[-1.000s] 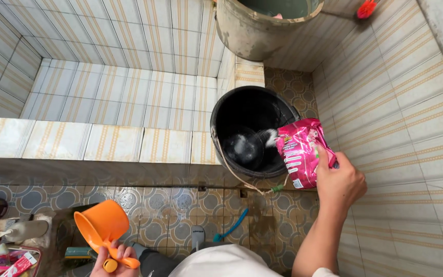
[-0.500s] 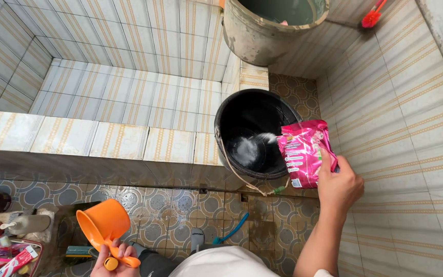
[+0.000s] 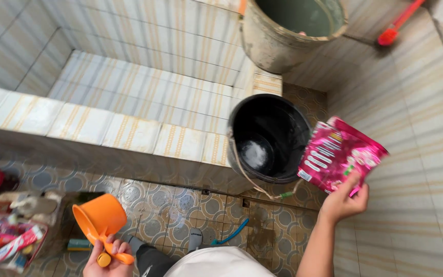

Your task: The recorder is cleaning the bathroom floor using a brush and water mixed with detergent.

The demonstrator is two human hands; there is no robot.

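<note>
Head view, looking down into a tiled washroom corner.

Item 1: black bucket (image 3: 268, 137), standing on the patterned floor tiles against the low tiled ledge (image 3: 129, 134). Contents: a small white heap of powder or foam at the bottom, left of centre; otherwise dark inside. A pale handle loops down its near side to the floor.

Item 2: pink packet (image 3: 340, 156), printed, flat and tilted, held just beside the bucket's right rim, apart from it. Right hand (image 3: 345, 200) grips its lower edge, fingers closed on it, thumb on the face. Whether the packet is open cannot be told.

Item 3: orange scoop (image 3: 100, 219), cup-shaped with a handle, mouth turned up and to the left. Left hand (image 3: 107, 255) is curled around the handle at the lower edge of the frame. Nothing shows inside the cup.

Item 4: grey bucket (image 3: 292, 32), worn and stained, at the top of the frame beyond the black one; interior dark green, contents unclear.

Item 5: red brush (image 3: 399, 24), leaning on the tiled wall, upper right.

Item 6: basket of toiletries (image 3: 7, 237), lower left, blurred; tubes and small packages inside.

Item 7: blue toothbrush (image 3: 230, 234), lying on the floor tiles near the person's white garment.
</note>
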